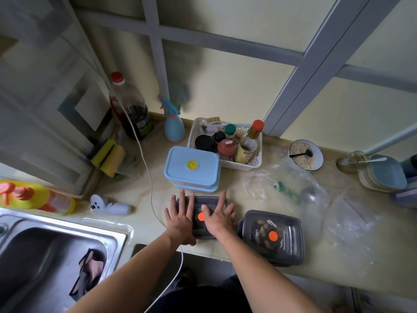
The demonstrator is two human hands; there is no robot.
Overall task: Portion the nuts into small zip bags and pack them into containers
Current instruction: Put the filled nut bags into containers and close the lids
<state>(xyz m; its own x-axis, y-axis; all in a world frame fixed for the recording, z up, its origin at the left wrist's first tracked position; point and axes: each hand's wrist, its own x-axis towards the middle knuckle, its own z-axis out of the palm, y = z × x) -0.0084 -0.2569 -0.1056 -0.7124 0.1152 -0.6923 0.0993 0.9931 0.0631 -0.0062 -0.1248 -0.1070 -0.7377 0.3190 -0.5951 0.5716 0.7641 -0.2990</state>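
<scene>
Soft, even daylight through frosted window (225,71) – no hard shadows. Faint shade under hands and containers on counter (225,177). Dull sheen on sink (45,245) steel; mild glare on plastic bags (316,199). Strong wide-angle bend – window bars splay outward at edges. Corners smeared, soft; centre only moderately sharp.

Glossy steel sink (56,233) — smooth grey plastic container (274,237), crinkled clear plastic bags (316,199).

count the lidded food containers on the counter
4: two grey ones, one under both hands and one right of it; two light blue ones stacked behind, top, bottom. Others may be hidden.
</scene>
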